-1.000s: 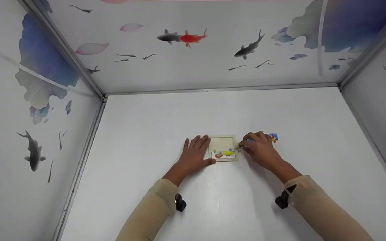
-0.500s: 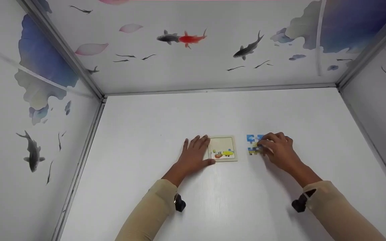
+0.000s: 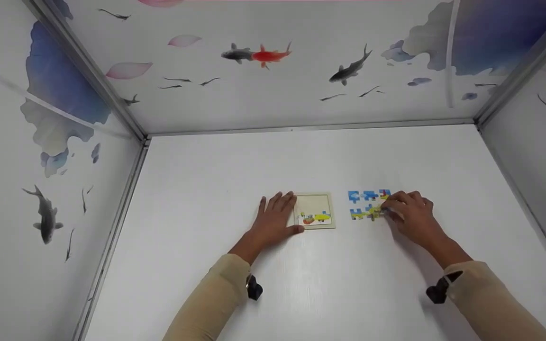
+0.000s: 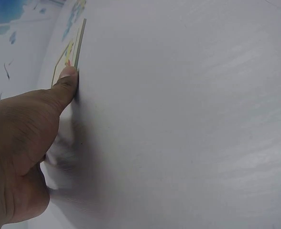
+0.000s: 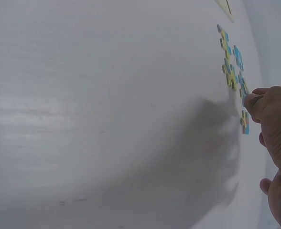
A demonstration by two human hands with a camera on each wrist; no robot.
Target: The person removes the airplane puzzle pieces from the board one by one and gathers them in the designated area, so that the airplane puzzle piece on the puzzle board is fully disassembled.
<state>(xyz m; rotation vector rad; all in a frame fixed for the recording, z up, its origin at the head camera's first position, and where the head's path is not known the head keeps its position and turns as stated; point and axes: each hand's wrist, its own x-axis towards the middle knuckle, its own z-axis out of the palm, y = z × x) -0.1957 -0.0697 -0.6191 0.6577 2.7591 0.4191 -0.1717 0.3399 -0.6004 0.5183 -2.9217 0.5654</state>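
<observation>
My left hand (image 3: pixel 277 220) lies spread with straight fingers along the left side of a small wooden puzzle frame (image 3: pixel 333 213), thumb at its lower edge. Inside the frame's lower part is a strip of picture with a yellow shape (image 3: pixel 322 217); the upper part shows bare board. To the right, several jigsaw pieces (image 3: pixel 354 195), blue and yellow, lie in two rows. At their right end my right hand (image 3: pixel 410 213) pinches a puzzle piece between thumb and fingers, mostly hidden by the fingertips. In the right wrist view the pinching fingers (image 5: pixel 257 101) are right beside the other pieces.
A white table (image 3: pixel 292 284) carries everything. White panels printed with fish (image 3: pixel 349 72) rise at the back and sides, joined by metal edging (image 3: pixel 311 127). A small black device (image 3: pixel 439 290) sits at each sleeve cuff.
My right hand has moved right, from the frame's right edge past the loose pieces to their right end, uncovering them. My left hand has stayed on the frame.
</observation>
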